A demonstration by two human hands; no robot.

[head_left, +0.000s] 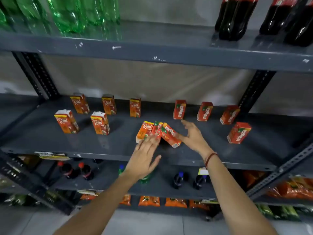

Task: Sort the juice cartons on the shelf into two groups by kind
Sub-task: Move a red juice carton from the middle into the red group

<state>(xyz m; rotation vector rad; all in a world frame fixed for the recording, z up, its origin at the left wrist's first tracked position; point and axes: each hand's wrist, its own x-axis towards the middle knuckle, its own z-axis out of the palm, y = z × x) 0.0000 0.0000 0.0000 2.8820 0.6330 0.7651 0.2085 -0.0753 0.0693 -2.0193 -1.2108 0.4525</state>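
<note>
Behind left hand (144, 158), Real carton (144, 131) partly hidden.

"Real" cartons (66, 122); seemingly "maaza" cartons (205, 111)

You work in dim, even indoor light from above. The shelf (50, 138) carries soft carton shadows and a faint sheen near its front edge. Glare streaks the green bottles (67, 14) and cola bottles (237, 19) at the top. Wide-angle bending bows the shelf edges, and the corners and your forearms blur.
</note>
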